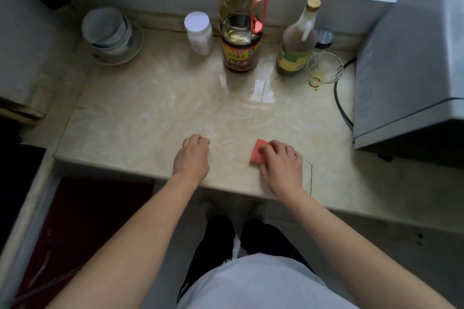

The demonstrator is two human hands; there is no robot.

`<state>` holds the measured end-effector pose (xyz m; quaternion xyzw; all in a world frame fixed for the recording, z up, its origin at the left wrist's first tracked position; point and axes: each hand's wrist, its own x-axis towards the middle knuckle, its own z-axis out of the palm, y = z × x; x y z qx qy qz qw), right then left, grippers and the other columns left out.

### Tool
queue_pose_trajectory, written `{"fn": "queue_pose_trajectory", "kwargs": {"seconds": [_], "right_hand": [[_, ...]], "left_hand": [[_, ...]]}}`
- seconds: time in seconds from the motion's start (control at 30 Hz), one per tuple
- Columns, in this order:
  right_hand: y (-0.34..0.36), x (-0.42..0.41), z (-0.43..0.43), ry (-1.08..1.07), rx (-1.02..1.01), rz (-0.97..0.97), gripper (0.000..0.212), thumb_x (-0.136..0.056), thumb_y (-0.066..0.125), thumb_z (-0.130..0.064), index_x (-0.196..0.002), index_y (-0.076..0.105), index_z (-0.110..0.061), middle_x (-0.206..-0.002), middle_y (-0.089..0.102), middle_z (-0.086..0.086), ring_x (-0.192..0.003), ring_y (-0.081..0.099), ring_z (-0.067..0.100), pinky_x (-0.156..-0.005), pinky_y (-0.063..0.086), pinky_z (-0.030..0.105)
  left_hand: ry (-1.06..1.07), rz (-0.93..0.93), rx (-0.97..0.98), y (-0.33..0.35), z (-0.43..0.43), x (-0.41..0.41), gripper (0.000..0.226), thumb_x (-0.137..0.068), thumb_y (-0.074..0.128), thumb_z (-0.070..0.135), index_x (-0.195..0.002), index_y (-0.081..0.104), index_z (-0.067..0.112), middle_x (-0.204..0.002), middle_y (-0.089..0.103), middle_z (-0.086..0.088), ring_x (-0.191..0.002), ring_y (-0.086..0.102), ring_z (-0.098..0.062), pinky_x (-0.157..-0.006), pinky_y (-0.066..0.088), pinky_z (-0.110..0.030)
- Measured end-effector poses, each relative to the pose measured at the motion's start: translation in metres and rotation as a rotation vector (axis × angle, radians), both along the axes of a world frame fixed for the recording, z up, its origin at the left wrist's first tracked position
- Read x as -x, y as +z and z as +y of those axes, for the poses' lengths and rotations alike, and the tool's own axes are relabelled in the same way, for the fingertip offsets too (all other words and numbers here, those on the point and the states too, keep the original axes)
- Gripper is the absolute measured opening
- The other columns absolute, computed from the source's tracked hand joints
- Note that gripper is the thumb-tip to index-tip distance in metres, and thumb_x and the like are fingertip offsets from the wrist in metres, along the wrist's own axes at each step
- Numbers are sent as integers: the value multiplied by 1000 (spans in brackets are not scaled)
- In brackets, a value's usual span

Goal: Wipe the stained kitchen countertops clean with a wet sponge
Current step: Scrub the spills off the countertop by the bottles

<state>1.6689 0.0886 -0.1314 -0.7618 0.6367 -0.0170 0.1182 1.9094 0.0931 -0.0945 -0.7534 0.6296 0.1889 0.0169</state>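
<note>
A pink sponge lies flat on the beige marble countertop, close to the front edge. My right hand covers its right part, with curled fingers gripping it and pressing it onto the stone. My left hand rests on the counter to the left of the sponge, with fingers loosely curled and nothing in it. The middle of the counter shines wet. A brownish stain sits at the back right beside a glass bowl.
At the back stand a big soy sauce bottle, a white jar, a smaller bottle and a glass bowl. Stacked bowls sit back left. A grey appliance with a black cable fills the right.
</note>
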Motion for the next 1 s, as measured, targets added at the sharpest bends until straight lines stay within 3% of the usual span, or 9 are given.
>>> {"fn": "queue_pose_trajectory", "kwargs": {"seconds": [0.23,0.8,1.0], "right_hand": [[7,59,-25,-390,-22,42,44,-84,67,-34,-125,55,-27,-133,52,5,-117,48,32,-91,41,47],[13,63,21,-560,-100,23,48,-87,65,-42,-131,52,-27,-131,50,7,-115,47,32,-91,43,49],[14,49,43,-667,-132,25,49,-88,63,-41,-133,50,-25,-131,48,7,-117,47,31,-91,44,49]], "left_hand": [[-37,2,-20,-2,0,24,37,-92,47,5,-126,56,16,-135,46,-4,-125,43,-26,-94,46,-40],[-102,-26,-97,-9,4,31,36,-87,48,0,-119,54,15,-128,45,-6,-116,43,-28,-84,51,-41],[-218,-40,-151,-8,-7,37,39,-92,58,20,-129,46,20,-134,37,-7,-121,37,-31,-87,51,-42]]}}
